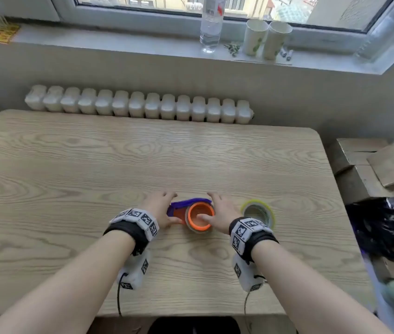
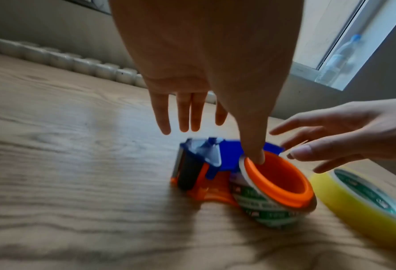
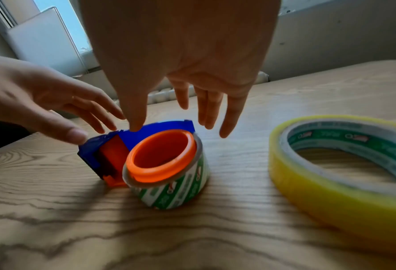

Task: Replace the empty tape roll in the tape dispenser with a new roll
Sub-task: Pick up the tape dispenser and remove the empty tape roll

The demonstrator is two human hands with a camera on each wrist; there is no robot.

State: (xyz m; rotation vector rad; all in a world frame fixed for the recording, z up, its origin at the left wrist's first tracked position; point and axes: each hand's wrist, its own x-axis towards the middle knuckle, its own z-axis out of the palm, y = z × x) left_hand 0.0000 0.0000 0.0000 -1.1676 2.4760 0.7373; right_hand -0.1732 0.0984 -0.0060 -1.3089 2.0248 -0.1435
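Head view: your spread hands flank the blue-and-orange plastic tape dispenser [image 1: 192,210] on the wooden table [image 1: 94,169].
Left hand [image 1: 159,210] at its 9 o'clock, right hand [image 1: 220,213] at 3, both fingers relaxed; yellow tape roll [image 1: 258,212] farther right.

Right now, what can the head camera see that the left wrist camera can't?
Only the head view shows two paper cups on the windowsill and cardboard boxes beside the table. Only the left wrist view shows the dispenser's black roller. Both show the tape dispenser, the yellow tape roll, the left hand and right hand, both open.
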